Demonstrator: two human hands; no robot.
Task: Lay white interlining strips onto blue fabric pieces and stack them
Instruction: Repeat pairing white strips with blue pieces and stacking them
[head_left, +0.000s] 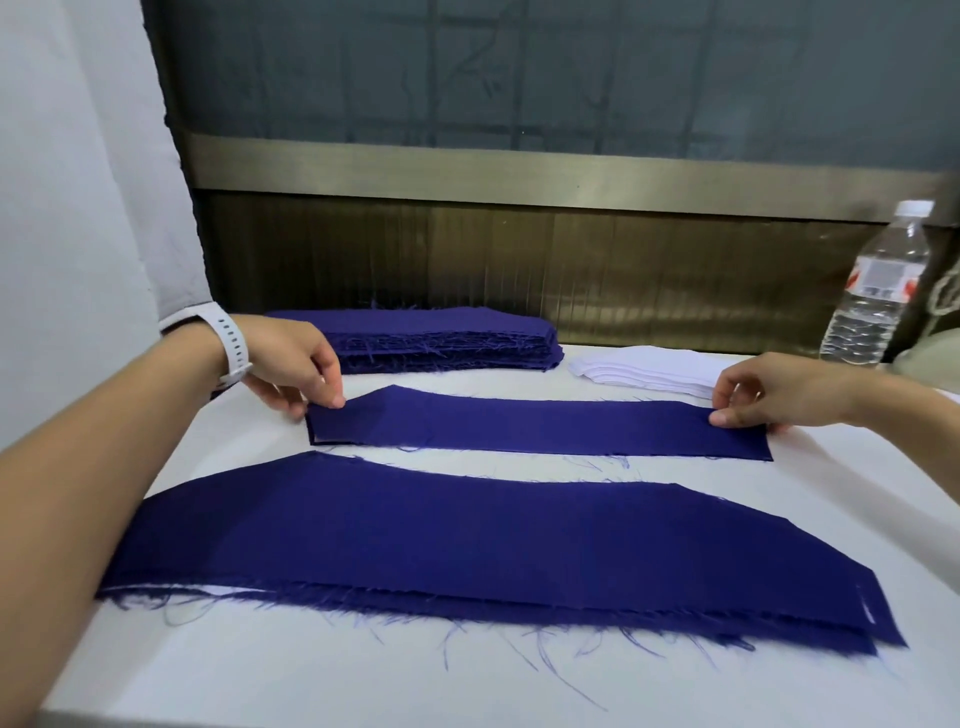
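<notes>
A long blue fabric piece (540, 428) lies flat across the middle of the white table (260, 670). My left hand (291, 364) pinches its left end and my right hand (763, 397) pinches its right end. Nearer to me lies a low stack of blue pieces (467, 551) with frayed edges and a sliver of white showing under its left side. At the back left sits a thick pile of blue pieces (441, 338). A pile of white interlining strips (649, 371) lies at the back right, just behind my right hand.
A clear plastic water bottle (878, 286) stands at the back right corner. A brown metal panel (519, 260) and a glass pane rise straight behind the table. A white wall borders the left side. Loose blue threads trail over the table's near part.
</notes>
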